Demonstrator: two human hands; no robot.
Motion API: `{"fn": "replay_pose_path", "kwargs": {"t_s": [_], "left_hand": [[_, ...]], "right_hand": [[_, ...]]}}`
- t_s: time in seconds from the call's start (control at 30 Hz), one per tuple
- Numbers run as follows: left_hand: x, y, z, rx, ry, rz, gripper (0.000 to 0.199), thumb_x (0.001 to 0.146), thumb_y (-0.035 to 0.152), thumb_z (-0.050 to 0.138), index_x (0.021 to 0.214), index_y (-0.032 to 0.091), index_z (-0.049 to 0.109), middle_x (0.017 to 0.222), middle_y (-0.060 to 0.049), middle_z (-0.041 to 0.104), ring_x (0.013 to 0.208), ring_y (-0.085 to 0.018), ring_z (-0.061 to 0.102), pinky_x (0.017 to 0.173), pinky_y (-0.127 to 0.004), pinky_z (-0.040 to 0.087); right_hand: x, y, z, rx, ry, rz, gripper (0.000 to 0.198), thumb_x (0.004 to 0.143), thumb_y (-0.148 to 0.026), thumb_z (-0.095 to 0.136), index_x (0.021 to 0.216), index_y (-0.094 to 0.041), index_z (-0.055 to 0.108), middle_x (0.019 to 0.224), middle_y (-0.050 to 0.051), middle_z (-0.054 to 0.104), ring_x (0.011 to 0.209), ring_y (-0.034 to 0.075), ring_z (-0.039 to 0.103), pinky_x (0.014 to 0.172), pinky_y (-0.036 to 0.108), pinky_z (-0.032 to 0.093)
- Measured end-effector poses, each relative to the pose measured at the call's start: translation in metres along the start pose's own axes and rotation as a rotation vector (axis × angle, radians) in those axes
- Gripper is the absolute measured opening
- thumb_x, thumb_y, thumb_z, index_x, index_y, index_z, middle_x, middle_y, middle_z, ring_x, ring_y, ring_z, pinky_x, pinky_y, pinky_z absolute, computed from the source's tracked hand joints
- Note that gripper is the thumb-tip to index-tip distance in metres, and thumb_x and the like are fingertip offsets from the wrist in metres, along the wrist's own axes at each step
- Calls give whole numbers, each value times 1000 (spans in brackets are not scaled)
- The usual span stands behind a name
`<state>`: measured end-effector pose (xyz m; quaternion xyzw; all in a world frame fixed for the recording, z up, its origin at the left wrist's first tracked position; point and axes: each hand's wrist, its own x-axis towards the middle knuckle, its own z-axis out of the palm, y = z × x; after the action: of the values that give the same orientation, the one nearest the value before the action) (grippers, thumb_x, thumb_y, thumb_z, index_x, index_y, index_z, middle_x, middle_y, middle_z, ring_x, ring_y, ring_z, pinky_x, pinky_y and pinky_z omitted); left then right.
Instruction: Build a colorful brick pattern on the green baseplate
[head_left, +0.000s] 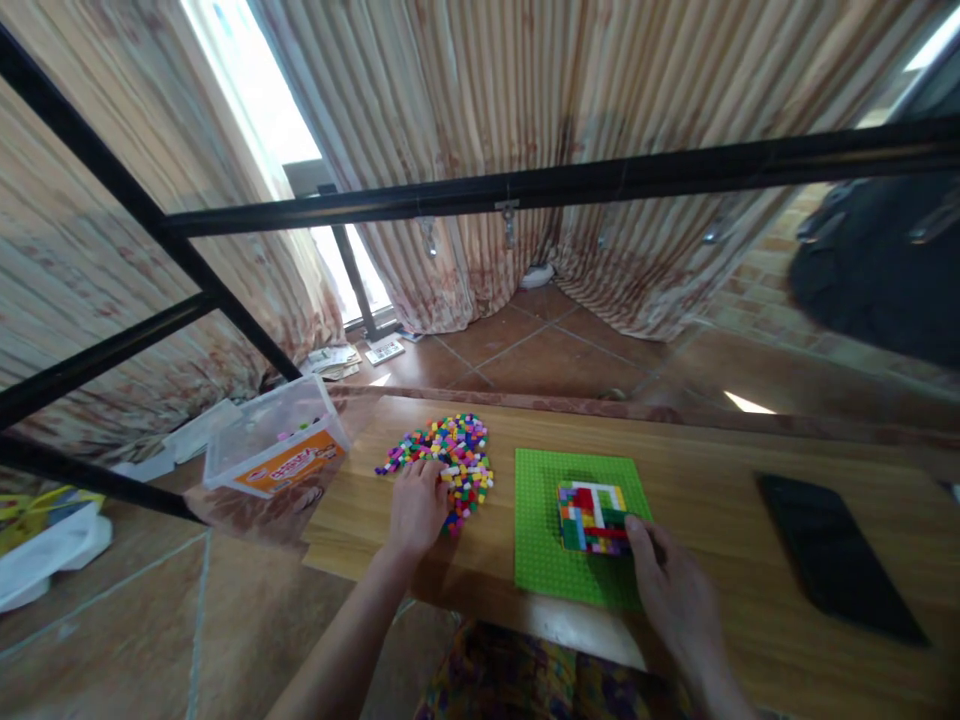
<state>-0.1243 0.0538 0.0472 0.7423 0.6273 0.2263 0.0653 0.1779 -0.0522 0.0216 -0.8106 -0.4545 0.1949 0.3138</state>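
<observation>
My left hand [416, 505] lies flat, fingers spread, on the near edge of a heap of small multicoloured plastic bricks [444, 462] on the wooden counter [712, 480]. My right hand [671, 590] rests on the flat green square baseplate [544, 540], fingertips touching the low block of red, white and green bricks [592, 517] built on it; I cannot tell whether it pinches anything.

A heap of small mixed-colour bricks [448, 462] lies just left of the green baseplate [544, 530], which lies flat and carries a low multicoloured block build [592, 516] (right of its centre).
</observation>
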Motion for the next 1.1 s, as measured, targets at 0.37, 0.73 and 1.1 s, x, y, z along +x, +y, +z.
{"fn": "replay_pose_path", "kwargs": {"t_s": [0.37, 0.73, 1.1], "left_hand": [[-18, 48, -1, -779, -175, -217, 18, 83, 31, 55, 86, 17, 66, 74, -1, 66, 65, -14, 58, 62, -25, 46], [-18, 82, 17, -274, -176, 206, 26, 84, 13, 55, 108, 20, 60, 103, -7, 63, 101, -22, 58, 90, -38, 49], [-8, 111, 48, -287, -248, 182, 17, 82, 12, 53, 94, 18, 64, 93, -8, 64, 90, -22, 59, 83, -37, 49]], "right_hand": [[-40, -63, 8, 191, 104, -468, 31, 93, -41, 48, 110, -22, 66, 108, 9, 70, 101, 23, 63, 91, 41, 49], [-62, -44, 27, 159, 47, -498, 22, 93, -30, 50, 101, -22, 68, 99, 8, 72, 93, 23, 67, 85, 42, 53], [-71, -41, 16, 181, 58, -488, 19, 92, -25, 51, 98, -23, 69, 94, 6, 72, 88, 22, 67, 79, 38, 53]]}}
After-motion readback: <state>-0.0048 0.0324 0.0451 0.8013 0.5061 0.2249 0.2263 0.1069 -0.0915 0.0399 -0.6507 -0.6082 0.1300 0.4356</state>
